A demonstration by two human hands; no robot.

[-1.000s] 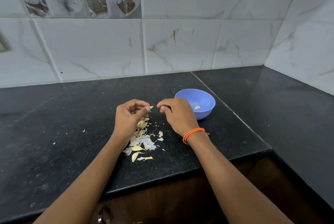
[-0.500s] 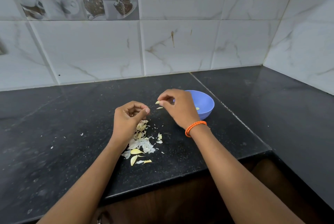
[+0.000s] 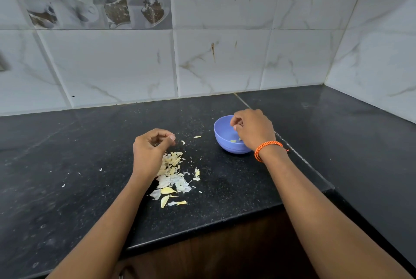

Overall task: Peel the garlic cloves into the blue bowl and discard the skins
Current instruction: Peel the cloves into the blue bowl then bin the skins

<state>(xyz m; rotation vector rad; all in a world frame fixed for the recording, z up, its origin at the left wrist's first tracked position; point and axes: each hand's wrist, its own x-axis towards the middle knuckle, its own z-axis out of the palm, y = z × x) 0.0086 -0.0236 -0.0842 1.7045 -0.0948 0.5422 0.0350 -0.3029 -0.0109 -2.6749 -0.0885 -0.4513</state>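
Two hands of yours work over the dark tabletop [image 3: 67,188], and several things about them are hard to read. Your left hand [image 3: 151,153] is curled with the thumb tip pressed toward the forefinger; something small may sit inside the curl, but the fingers hide it and you cannot tell what it grips, if anything. Just beneath and beside that hand lies the heap of garlic skins [image 3: 173,175], partly covered by your wrist, with two stray pale bits [image 3: 182,142] lying apart toward the bowl. Farther right, the blue bowl [image 3: 221,141] stands on the tabletop with a few peeled cloves [image 3: 233,141] in its bottom; its right side is hidden behind your right hand [image 3: 253,131]. That hand hangs over the bowl, fingertips bunched and pointing down into it, and whether they still pinch a clove cannot be made out. An orange bracelet [image 3: 267,149] circles that wrist. Compared with half a second ago, your right hand has travelled from beside the left hand to above the bowl, while your left hand has stayed over the skins.
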